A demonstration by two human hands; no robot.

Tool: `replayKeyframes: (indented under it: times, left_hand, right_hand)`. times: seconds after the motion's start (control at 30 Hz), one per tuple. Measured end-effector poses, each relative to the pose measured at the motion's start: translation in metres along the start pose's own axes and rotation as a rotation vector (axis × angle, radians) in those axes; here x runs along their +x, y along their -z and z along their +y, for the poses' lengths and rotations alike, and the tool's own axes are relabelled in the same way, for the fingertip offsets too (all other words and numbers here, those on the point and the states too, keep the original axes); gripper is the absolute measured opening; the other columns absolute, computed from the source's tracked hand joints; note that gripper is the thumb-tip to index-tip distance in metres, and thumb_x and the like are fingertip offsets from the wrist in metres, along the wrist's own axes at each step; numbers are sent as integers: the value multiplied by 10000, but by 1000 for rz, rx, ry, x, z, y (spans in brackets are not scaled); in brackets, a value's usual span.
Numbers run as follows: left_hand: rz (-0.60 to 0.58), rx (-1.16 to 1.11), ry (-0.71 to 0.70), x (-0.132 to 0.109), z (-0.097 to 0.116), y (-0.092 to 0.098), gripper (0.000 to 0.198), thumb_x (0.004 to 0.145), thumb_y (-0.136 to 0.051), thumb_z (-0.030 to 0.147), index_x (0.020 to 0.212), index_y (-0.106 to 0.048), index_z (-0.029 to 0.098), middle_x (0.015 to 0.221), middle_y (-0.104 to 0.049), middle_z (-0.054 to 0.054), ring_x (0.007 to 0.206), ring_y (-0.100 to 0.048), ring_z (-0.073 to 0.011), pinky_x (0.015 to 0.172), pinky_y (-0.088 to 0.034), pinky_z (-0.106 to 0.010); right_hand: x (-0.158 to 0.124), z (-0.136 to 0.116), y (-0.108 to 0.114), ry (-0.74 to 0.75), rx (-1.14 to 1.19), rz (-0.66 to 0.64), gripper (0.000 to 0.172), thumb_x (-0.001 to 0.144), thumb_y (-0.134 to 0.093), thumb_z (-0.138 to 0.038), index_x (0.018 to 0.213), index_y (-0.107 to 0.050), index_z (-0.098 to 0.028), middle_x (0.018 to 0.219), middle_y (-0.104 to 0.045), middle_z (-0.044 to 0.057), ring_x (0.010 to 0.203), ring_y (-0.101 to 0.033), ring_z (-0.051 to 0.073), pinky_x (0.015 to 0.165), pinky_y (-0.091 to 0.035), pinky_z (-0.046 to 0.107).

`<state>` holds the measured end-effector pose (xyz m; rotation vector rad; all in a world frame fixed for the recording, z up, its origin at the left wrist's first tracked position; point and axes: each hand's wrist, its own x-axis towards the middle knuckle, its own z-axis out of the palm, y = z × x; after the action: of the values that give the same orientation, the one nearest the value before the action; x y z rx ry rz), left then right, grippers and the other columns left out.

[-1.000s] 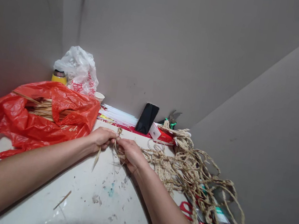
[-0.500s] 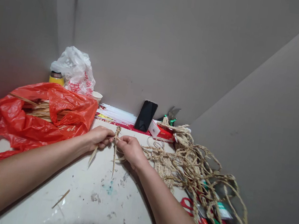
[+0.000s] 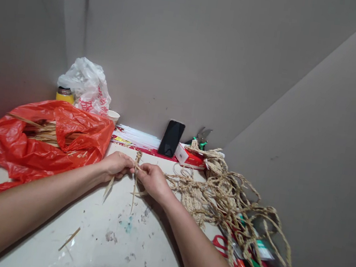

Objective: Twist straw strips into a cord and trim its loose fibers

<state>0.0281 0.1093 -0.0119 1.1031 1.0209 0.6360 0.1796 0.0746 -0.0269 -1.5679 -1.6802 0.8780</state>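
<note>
Over the white table, my left hand (image 3: 118, 166) and my right hand (image 3: 153, 180) come close together around a short braid of dried straw (image 3: 138, 156). Its knotted top stands up between them. The left fingers pinch the braid from one side, and a pale loose strand (image 3: 108, 188) hangs below that hand. My right thumb and fingers press on a strand at the braid's other side. One thin strand (image 3: 133, 195) dangles straight down between the hands, and another pokes out under the right palm. The exact crossing of the strands is hidden by the fingertips.
Left lies a red plastic bag (image 3: 27, 165) with dried straw (image 3: 46, 131) inside. Behind are a white bag (image 3: 87, 81), a yellow jar (image 3: 65, 96), a paper cup (image 3: 113, 116) and a leaning phone (image 3: 171, 138). Braided cords (image 3: 228, 198) heap at right, over red-handled scissors (image 3: 220, 242).
My right hand has shifted slightly lower along the braid, its fingers still pinching. Both hands stay close together, and the whole view has moved a little.
</note>
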Motion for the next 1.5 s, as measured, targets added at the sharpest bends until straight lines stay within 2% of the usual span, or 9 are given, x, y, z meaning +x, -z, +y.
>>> replayKeyframes:
  times: [0.5,0.67,0.83,1.0,1.1,1.23,1.3,1.37,1.5]
  left_hand:
    - [67,76,-134,-1,-9,-8,105,690,-566,172,603,-593,121,480,-554,26,332,-293,-28,368,-158,-212]
    - [79,43,-98,-3,-7,-9,136,669,-637,245,612,-585,133,370,-391,80,327,-245,-31,382,-106,-215]
    - [41,-8,-63,-4,-4,-7,214,636,-680,300,570,-549,144,358,-320,95,329,-199,-29,390,-69,-222]
    - [1,-60,-45,-4,-3,-5,206,574,-717,260,682,-623,111,493,-547,32,345,-210,-12,391,-63,-215]
    - [-17,-98,-15,-4,-2,-2,215,564,-701,217,732,-639,97,597,-618,1,352,-197,0,391,-62,-205]
    - [-34,-131,28,-1,-2,2,267,564,-691,184,813,-655,96,616,-623,5,355,-194,4,392,-56,-195]
    - [-50,-141,47,0,-2,4,289,564,-689,182,839,-660,99,616,-621,5,356,-204,3,389,-57,-192]
    - [-72,-149,57,2,-2,5,307,559,-684,178,855,-663,102,611,-614,9,358,-210,4,388,-58,-187]
    - [-112,-156,52,2,-1,5,303,554,-680,173,848,-658,103,573,-578,27,360,-185,9,389,-48,-181]
  right_hand:
    - [-15,-20,1,-183,155,-241,249,872,-332,-326,747,-492,-181,485,-538,-31,318,-428,73,325,-252,165]
    - [-26,-28,-11,-166,-78,-232,254,890,-290,-247,772,-504,-179,498,-604,12,354,-534,123,391,-385,208]
    - [-36,-40,-11,-46,-451,-97,268,893,-353,-223,857,-602,-130,841,-686,180,800,-658,258,713,-448,347]
    - [-51,-55,-6,74,-647,-161,305,903,-353,-206,967,-632,-101,877,-686,192,827,-641,275,745,-417,365]
    - [-66,-68,8,178,-628,-344,241,866,-468,-268,835,-674,-147,792,-691,106,732,-622,202,679,-415,287]
    - [-70,-78,35,105,-116,-943,297,789,-611,-433,893,-683,-165,627,-632,-6,547,-558,105,524,-401,195]
    - [-59,-73,43,-10,107,-754,290,784,-616,-433,766,-651,-146,555,-586,-19,500,-539,95,481,-392,185]
    - [-42,-61,44,-109,254,-193,285,726,-677,-406,626,-572,-160,532,-564,-23,459,-499,84,398,-313,173]
    - [-10,-33,26,-205,352,-59,284,810,-545,-435,723,-557,-164,629,-597,-3,365,-400,49,316,-176,185]
